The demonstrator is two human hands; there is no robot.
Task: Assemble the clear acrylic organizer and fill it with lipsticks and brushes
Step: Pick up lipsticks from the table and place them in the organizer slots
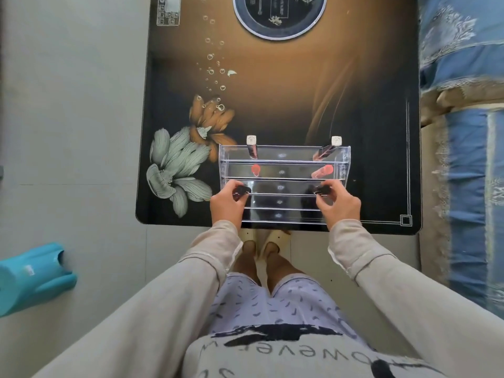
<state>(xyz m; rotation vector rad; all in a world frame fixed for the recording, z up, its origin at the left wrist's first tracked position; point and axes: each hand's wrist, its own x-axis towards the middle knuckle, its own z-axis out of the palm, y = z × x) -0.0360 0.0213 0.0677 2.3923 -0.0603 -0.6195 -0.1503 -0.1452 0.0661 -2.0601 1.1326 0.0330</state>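
Up against the near edge of the table, the clear organizer sits with four lipsticks in its two back rows. Left hand pinches a dark tube over the third row, and right hand pinches a second dark tube at the other end. Guessing the acrylic's light, stiff, slick and scratch-prone, so I'd shift it by the side walls, not the thin dividers.

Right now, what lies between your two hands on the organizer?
Head view: only bare clear organizer shelf between the left hand and right hand, each pinching a dark lipstick.
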